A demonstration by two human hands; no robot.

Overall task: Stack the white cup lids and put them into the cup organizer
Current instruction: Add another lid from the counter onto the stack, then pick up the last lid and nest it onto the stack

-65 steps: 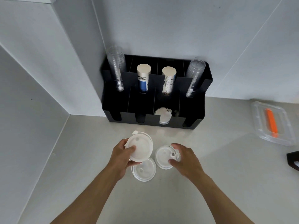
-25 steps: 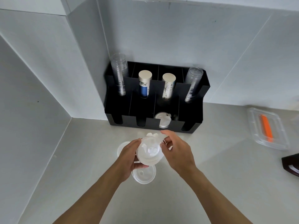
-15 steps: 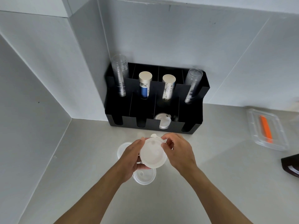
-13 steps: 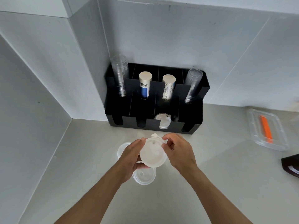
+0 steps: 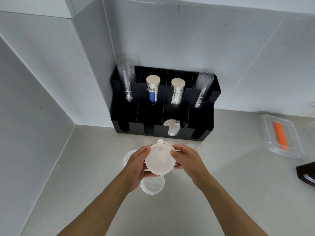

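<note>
1. Both hands hold a white lid stack [image 5: 159, 159] in the air above the worktop [image 5: 230, 193], just near of the cup organizer [image 5: 201, 132]
2. The left hand [image 5: 136, 165] grips the stack's left edge, with its thumb on the top rim and its fingers curled underneath
3. The right hand [image 5: 186, 159] pinches the right edge, thumb on the upper face, fingers behind the rim
4. The stack's flat face is tilted towards the camera, and a small round tab sticks out at its far edge
5. A single white lid [image 5: 152, 185] lies flat on the worktop directly under the hands, partly covered by the left palm
6. Another white lid [image 5: 128, 156] lies on the worktop to the left, mostly hidden behind the left hand
7. The cup organizer is black and stands against the far wall in the corner
8. Its near row has four slotted bays; the third from the left holds a stored lid [image 5: 172, 128], and the other three look dark
9. Its far row holds, from left to right, a clear cup stack [image 5: 127, 82], a blue-banded paper cup stack [image 5: 152, 89], a printed paper cup stack [image 5: 177, 91] and a second clear cup stack [image 5: 202, 89]
10. At the right, well apart from the hands, a clear plastic box [image 5: 293, 150] holds an orange tool [image 5: 279, 135]
11. A dark object [image 5: 306, 173] is cut off by the right edge
</note>
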